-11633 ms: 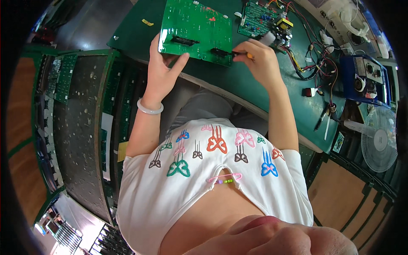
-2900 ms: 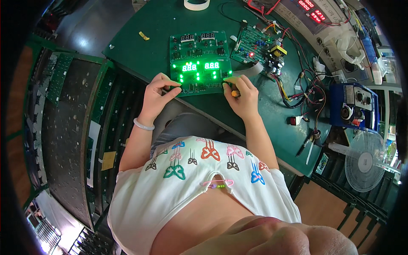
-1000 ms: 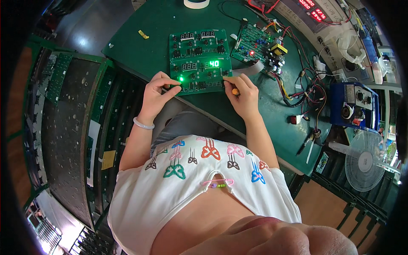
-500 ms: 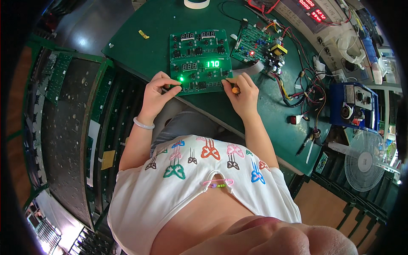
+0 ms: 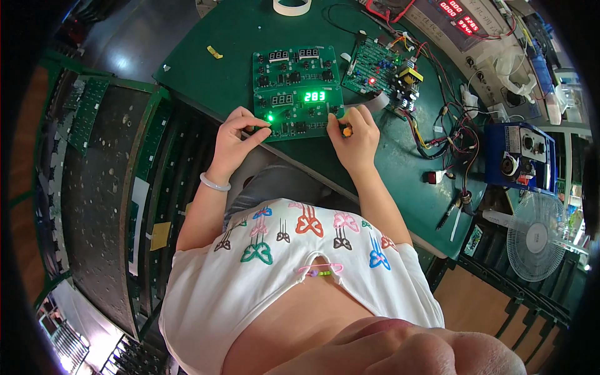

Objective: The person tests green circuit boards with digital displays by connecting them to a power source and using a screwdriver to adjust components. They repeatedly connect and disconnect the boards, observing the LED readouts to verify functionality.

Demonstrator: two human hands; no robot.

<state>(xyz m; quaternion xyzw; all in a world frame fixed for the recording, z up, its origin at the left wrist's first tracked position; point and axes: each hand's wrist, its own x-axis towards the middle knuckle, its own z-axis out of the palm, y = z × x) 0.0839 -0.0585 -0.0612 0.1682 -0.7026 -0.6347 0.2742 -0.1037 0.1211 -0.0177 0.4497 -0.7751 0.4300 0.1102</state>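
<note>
In front of me on the green table lies a green circuit board panel (image 5: 298, 87) with two like halves and several small digit displays. The near half is powered: its right display (image 5: 314, 97) shows lit green digits, and a green light (image 5: 270, 117) glows at its left. My left hand (image 5: 239, 140) is closed in a pinch at the panel's near left corner, around something dark that I cannot make out. My right hand (image 5: 355, 139) is closed at the near right edge, around a small orange-ended tool (image 5: 347, 131); its tip is hidden.
A grey ribbon cable (image 5: 377, 102) runs near another circuit board (image 5: 384, 72) with a red light. Wires (image 5: 437, 134) tangle right of it. Beyond are a meter unit (image 5: 453, 31), a blue box (image 5: 520, 153) and a fan (image 5: 536, 236). Board racks (image 5: 100, 200) stand left.
The lit green digits on the near right display have changed. The panel appears slightly further right and lower in the picture. My right thumb and fingers have shifted slightly around the orange-ended tool.
</note>
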